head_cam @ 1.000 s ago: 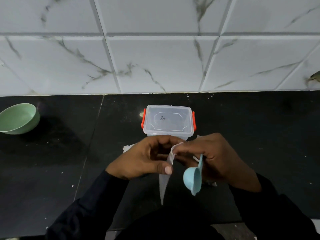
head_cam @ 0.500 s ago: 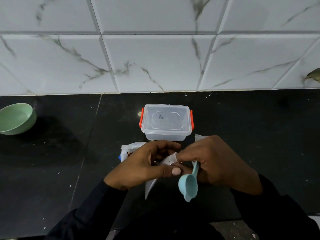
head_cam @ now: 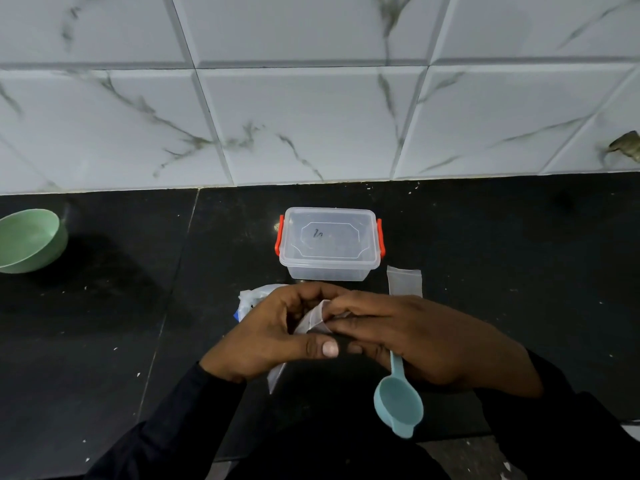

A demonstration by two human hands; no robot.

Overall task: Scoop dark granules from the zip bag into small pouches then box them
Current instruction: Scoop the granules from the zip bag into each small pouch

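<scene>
Head view. The left hand [head_cam: 273, 336] and right hand [head_cam: 426, 341] meet over the black table [head_cam: 519, 254], both working the mouth of a clear small pouch [head_cam: 317, 318]. A second ago the pouch hung straight down from its top edge. It now lies slanted between the hands, lower and nearer the table, with its tail showing under the left palm. The left fingers [head_cam: 304, 296] and thumb pinch one lip. The right fingertips pinch the other, while the same hand keeps the handle of the blue scoop [head_cam: 398, 407] clenched, bowl dangling empty. Judged step: parting the pouch before the first scoop; no granules are visible in it.

The zip bag [head_cam: 254, 296] has come into view just behind the left hand, mostly hidden, contents not discernible. A spare pouch [head_cam: 404, 280] lies flat beside the right hand. The clear box [head_cam: 329, 242], red clips at both ends, stands behind with its lid on, so it must be opened before boxing. A green bowl [head_cam: 29, 239] sits well apart at left.
</scene>
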